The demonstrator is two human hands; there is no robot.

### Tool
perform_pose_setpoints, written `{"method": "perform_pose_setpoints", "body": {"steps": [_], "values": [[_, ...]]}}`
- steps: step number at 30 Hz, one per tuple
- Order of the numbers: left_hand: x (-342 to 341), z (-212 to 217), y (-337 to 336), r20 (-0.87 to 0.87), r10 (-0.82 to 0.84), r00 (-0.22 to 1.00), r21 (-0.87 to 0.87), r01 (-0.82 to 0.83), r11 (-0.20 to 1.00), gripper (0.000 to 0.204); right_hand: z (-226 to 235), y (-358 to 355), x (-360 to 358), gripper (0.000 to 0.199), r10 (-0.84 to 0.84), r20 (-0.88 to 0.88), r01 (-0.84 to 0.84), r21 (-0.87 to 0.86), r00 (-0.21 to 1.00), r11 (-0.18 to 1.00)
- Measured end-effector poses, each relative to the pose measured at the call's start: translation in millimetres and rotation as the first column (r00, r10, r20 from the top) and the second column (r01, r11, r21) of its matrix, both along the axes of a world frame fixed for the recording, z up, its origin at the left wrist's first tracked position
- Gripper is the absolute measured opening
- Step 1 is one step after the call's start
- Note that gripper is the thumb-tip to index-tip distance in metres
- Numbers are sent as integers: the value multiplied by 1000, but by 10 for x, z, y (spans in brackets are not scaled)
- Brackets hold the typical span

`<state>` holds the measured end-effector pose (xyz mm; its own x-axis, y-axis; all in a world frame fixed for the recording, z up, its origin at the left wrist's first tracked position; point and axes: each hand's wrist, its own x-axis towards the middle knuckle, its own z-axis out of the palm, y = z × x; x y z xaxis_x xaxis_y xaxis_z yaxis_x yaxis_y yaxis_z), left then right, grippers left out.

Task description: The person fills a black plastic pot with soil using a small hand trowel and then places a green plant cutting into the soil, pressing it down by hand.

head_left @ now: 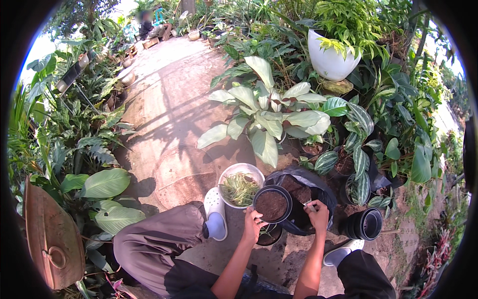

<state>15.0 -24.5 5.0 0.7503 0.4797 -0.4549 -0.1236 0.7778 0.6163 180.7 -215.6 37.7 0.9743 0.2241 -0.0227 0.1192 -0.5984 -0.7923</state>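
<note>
Gripping the near rim of a round black pot (272, 203) brimful of dark, crumbly soil, the left hand (253, 224) curls its fingers shut around it above the black soil bag (298, 192). The right hand (318, 213) pinches something pale, perhaps a small cutting. One white bowl (241, 188) of green cuttings sits just left; one stack of empty black pots (365, 224) stands right

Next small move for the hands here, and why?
Probably the right hand tips its soil into the round black plastic pot that the left hand steadies by the rim: the right hand sits over the black soil bag, and the pot looks almost full.
</note>
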Motion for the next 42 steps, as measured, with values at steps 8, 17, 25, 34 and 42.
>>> {"method": "perform_pose_setpoints", "body": {"steps": [8,17,25,34,42], "values": [[-1,59,7,-4,8,1000,33,-8,999,31,300,-64,10,19,41,23,-41,15,999,999],[-8,80,20,-46,26,999,32,-25,999,31,576,-143,11,18,83,56,-86,43,995,995],[-52,102,72,-80,32,996,74,-26,997,25,1018,-167,-22,17,141,41,-144,109,989,984],[15,252,-45,-43,-55,998,113,60,992,31,1397,-160,-185,16,367,-33,-361,125,930,924],[44,211,-158,-3,-128,992,86,128,988,36,1287,134,-439,20,403,74,-380,-218,912,899]]}}
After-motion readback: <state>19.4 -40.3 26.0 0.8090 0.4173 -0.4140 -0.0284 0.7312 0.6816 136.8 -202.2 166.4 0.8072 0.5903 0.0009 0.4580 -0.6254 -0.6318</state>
